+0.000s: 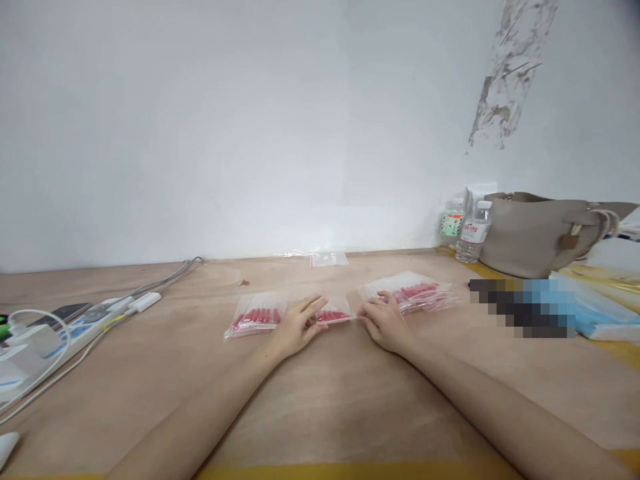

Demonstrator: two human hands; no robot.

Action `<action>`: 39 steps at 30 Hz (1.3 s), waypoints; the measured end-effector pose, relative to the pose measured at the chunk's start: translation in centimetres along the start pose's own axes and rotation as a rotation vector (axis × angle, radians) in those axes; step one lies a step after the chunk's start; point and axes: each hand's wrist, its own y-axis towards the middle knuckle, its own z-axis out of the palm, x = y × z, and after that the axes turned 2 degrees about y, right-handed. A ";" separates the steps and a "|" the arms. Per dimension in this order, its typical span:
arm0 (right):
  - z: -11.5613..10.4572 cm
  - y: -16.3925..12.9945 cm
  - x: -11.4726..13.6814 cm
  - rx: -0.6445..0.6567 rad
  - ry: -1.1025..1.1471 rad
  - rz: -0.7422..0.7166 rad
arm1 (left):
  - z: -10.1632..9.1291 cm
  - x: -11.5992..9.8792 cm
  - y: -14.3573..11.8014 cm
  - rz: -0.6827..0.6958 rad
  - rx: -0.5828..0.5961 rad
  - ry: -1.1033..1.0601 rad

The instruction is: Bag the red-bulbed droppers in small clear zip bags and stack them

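On the table, a small clear plastic bag (334,315) of thin white pieces with red ends lies between my hands. My left hand (298,327) rests at its left side, thumb and fingers apart, fingertips touching the plastic. At its right corner, my right hand (384,323) has its fingers curled and pressed together on the bag's edge. Left of my left hand lies a stack of similar bags (256,315). A looser pile of such bags (417,291) spreads just behind and right of my right hand, partly hidden by its fingers.
A flat empty plastic bag (329,259) lies by the wall. To the left are a power strip (75,337) with cables and a phone (63,313). Two bottles (473,233), a grey handbag (535,233) and blue-and-white packaging (600,313) stand or lie at right.
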 end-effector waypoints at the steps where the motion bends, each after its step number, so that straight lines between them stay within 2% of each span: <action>1: -0.4 0.0 0.1 0.031 0.003 -0.011 | 0.1 0.0 0.1 -0.003 0.025 -0.057; 5: -2.7 0.2 -0.5 0.162 -0.088 -0.054 | -1.0 0.8 0.4 0.015 0.059 -0.110; 10: -4.8 0.2 -2.9 0.304 -0.269 0.008 | -5.6 3.2 -0.2 -0.101 0.050 -0.064; 13: -4.9 0.0 -3.8 0.356 -0.291 0.028 | -7.6 4.9 -1.7 -0.146 0.150 -0.002; 16: -4.5 -0.2 -4.0 0.393 -0.271 0.015 | -8.5 6.2 -3.5 -0.153 0.264 0.059; 19: -4.0 -0.2 -3.8 0.391 -0.251 -0.005 | -8.6 6.3 -4.6 -0.167 0.354 0.100; 25: -2.2 -0.2 -2.9 0.331 -0.171 -0.065 | -7.5 5.0 -4.6 -0.295 0.402 0.201; 28: -0.7 0.3 -1.5 0.306 -0.125 -0.112 | -7.6 5.7 -5.0 -0.283 0.420 0.219; 32: 1.0 1.6 1.0 0.303 -0.104 -0.208 | -8.6 6.5 -5.4 -0.244 0.428 0.273; 35: 1.5 2.5 2.2 0.271 -0.097 -0.232 | -8.2 5.2 -4.8 -0.150 0.333 0.330; 39: 0.9 2.1 1.4 0.192 -0.139 -0.199 | -5.3 1.5 -2.7 0.021 0.284 0.131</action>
